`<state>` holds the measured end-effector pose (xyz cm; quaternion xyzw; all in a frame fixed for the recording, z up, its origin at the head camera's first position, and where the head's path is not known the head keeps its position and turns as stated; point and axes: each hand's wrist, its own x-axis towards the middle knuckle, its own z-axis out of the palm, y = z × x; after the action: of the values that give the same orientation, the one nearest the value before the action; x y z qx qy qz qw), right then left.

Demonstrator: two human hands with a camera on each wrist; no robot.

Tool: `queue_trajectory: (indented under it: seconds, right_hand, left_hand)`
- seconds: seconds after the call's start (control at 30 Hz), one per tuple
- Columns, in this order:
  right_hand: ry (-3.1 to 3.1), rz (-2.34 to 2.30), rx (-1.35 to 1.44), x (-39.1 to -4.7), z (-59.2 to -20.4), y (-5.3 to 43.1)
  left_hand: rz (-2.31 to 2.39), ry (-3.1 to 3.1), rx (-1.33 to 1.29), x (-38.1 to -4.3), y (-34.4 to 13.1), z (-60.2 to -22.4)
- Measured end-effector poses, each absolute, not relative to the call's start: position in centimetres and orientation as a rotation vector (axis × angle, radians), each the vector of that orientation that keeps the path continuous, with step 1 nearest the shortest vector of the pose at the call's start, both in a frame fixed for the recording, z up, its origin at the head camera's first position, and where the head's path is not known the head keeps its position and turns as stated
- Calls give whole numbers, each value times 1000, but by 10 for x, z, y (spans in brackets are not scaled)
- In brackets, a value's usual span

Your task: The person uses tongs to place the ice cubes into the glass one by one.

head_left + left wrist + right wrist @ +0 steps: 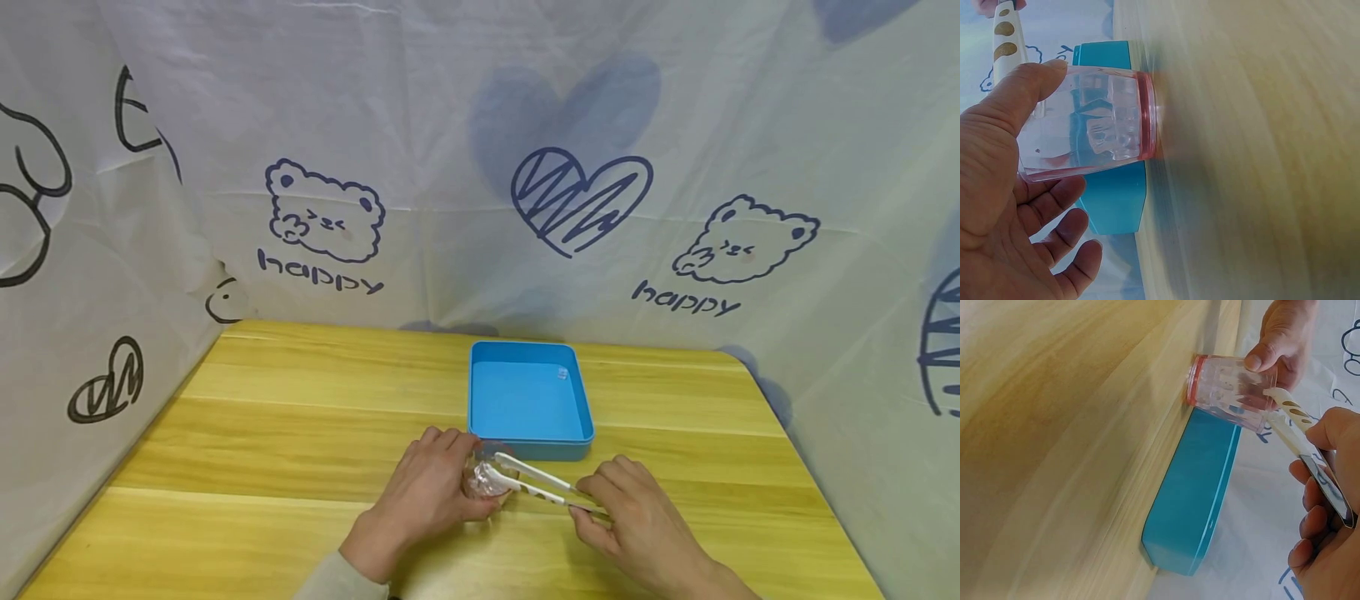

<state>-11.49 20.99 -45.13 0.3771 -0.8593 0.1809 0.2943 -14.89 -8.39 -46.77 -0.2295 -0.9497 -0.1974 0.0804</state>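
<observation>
My left hand (429, 482) holds a clear plastic cup (1094, 125) with a pinkish-red base, thumb on one side and fingers on the other. The cup stands upright on the table and has clear, ice-like pieces (1110, 131) in it. In my right hand (637, 517) is a pair of tongs (543, 483) with white tips, gripped between thumb and fingers. Their tips are at the cup's mouth; whether they pinch a piece I cannot tell. Just behind the cup sits a shallow blue box (531, 450), with one small clear piece (562, 374) inside at its far right.
The wooden table (315, 417) extends to both sides of the box. White cloth (450, 167) with drawn bears and hearts hangs behind the table and at its sides.
</observation>
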Motion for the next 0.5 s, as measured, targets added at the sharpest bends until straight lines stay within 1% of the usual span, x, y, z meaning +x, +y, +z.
queue_trajectory:
  seconds: [0.23, 0.5]
  right_hand:
    - [-2355, 473, 894, -127, -440, 214]
    - [-2567, 354, 620, -153, -425, 213]
  left_hand:
    - [-630, -2849, -681, -149, -85, -468]
    - [-658, -2853, -683, -149, -86, -469]
